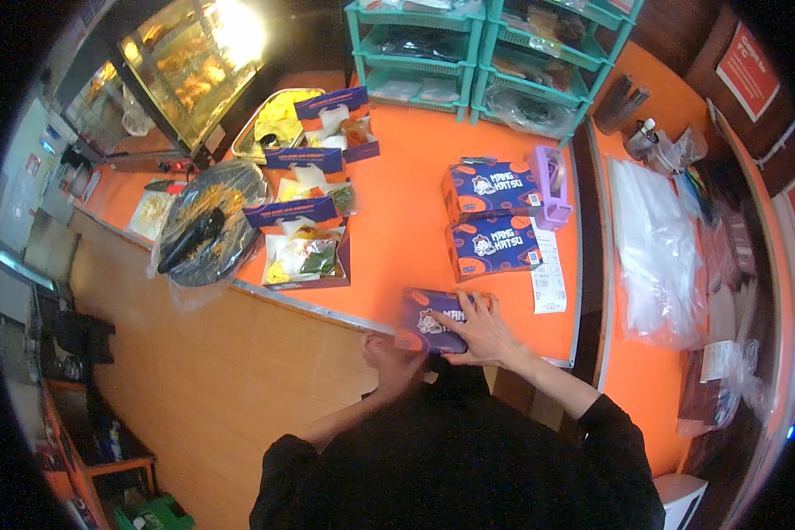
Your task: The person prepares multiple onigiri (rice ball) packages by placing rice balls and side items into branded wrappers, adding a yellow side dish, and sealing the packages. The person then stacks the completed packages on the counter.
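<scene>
A closed blue and orange cardboard meal box with printed writing is at the front edge of the orange counter. My right hand grips it from the right, fingers spread over its lid and thumb along the near side. At its near left corner is my left hand, blurred and partly curled; whether it grips the box is unclear. Two similar closed boxes sit beyond. To the left, open meal boxes hold rice, yellow food and clear packets.
A purple tape dispenser and a paper receipt lie right of the closed boxes. Left are a plastic-covered bowl of shredded food and a metal tray. Teal shelves stand behind; plastic bags lie far right.
</scene>
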Tool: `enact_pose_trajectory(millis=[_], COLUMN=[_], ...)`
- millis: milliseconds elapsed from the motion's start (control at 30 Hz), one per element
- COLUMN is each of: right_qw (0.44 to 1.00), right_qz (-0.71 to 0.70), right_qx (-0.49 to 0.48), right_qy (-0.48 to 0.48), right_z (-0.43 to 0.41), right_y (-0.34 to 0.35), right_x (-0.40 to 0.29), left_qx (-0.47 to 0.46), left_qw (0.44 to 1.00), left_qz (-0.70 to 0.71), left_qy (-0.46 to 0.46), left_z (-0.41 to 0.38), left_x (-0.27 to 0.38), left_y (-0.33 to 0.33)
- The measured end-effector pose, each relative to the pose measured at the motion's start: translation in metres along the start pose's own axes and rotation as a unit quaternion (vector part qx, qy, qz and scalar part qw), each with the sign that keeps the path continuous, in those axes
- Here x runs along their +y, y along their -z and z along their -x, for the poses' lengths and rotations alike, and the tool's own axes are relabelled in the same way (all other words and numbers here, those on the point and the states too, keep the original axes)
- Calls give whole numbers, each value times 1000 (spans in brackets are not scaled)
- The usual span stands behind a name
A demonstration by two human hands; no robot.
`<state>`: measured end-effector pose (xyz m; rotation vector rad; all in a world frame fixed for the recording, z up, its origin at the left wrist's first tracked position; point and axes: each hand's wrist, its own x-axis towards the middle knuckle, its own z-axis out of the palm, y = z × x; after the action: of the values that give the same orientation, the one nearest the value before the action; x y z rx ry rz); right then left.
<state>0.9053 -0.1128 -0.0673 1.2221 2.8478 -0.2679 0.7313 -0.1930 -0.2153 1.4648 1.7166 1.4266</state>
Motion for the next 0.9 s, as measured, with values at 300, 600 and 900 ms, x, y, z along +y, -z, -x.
enact_pose_trajectory(millis=[300,600,900], right_qw=[999,991,795], right_qz=[-40,-42,-204], right_qx=[24,122,513], right_qy=[-29,-31,-249], right_z=[-5,-2,-15], right_y=[-5,-18,-1], right_x=[-22,-21,119], left_qx=[-66,-43,-173], left_qw=[912,864,890], left_qz=[326,406,238], left_qy=[240,296,350], left_z=[5,-17,-32], left_x=[5,58,32], left_y=[-18,17,58])
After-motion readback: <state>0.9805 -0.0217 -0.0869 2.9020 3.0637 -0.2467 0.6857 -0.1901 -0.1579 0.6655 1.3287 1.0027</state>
